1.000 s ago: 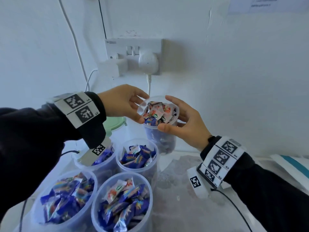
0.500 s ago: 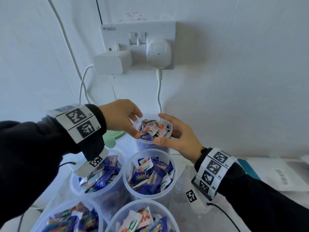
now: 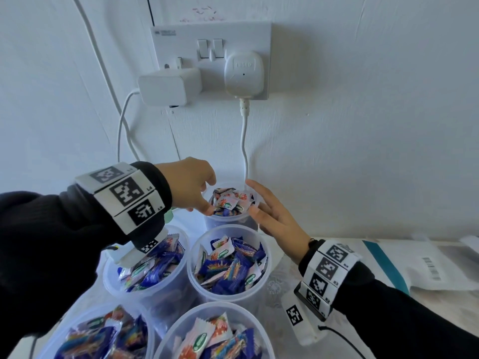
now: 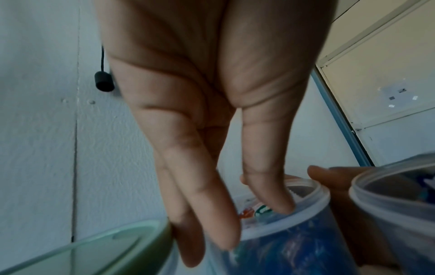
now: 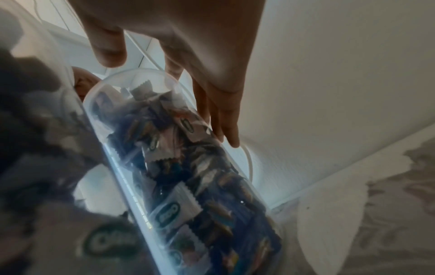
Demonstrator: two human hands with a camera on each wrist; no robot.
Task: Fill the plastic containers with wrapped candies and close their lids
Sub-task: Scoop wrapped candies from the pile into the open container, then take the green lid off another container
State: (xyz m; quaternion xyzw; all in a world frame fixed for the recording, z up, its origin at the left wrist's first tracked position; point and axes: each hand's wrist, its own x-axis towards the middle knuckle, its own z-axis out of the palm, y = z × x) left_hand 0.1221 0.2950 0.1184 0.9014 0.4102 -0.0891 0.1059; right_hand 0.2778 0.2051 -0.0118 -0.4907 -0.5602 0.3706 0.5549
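A clear plastic container full of wrapped candies stands lidless at the back, close to the wall. My left hand is at its left rim. In the left wrist view the thumb dips inside the rim of this container, the fingers reach down its outer wall, and the rim is pinched between them. My right hand lies beside the container's right side with straight, spread fingers and holds nothing. In the right wrist view those fingers hang beside the container's wall.
Several more lidless containers of candies stand nearer me: one in the middle, one left, two at the bottom edge. A green lid lies behind my left wrist. A wall socket with a hanging cable is above. A white mailer lies right.
The far container has gone from being held up in both hands down to standing by the wall. My right hand has let go and straightened its fingers. The head view has moved closer.
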